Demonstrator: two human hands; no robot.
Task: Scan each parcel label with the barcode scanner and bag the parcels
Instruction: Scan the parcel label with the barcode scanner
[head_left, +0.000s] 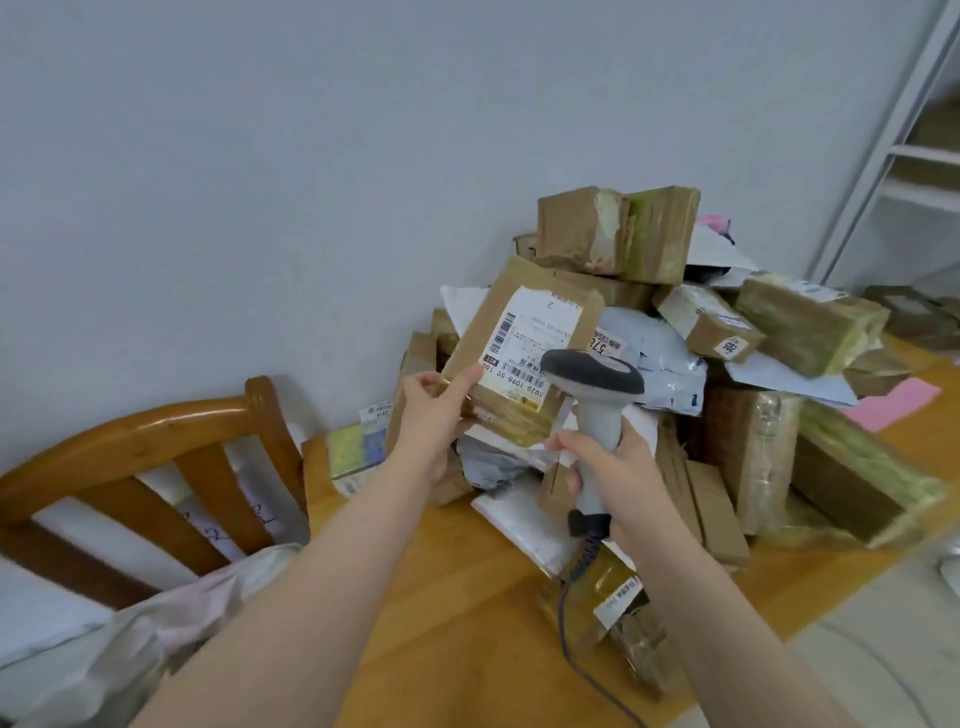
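While the wooden table (441, 613) carries a loose pile of parcels (769, 364) stacked against the wall, one parcel is lifted off it for scanning. A wooden chair (156, 436) stands at the table's left end, with a pale plastic bag (171, 623) slumped in front of it; judged to be where scanned items go.

Held item: flat brown paper parcel (483, 322), raised above the near side of the pile and tilted, face toward the camera. Its long axis runs from lower left to upper right.

Left hand (431, 410) pinches the parcel's lower left edge, thumb on the front face, fingers behind. Right hand (618, 467) is wrapped round the handle of the grey barcode scanner (597, 410), cable (569, 623) trailing down to the table. Cannot tell whether the trigger is pressed.

Key relation: the scanner sits just right of and below the parcel, its head overlapping the lower right corner of the white shipping label (535, 332). The long barcode (519, 370) along the label's lower edge is partly hidden by the head.

Judgement: the scan is in hand, bagging not yet done. The left hand is nearer the bag, so it would likely carry the parcel leftward.
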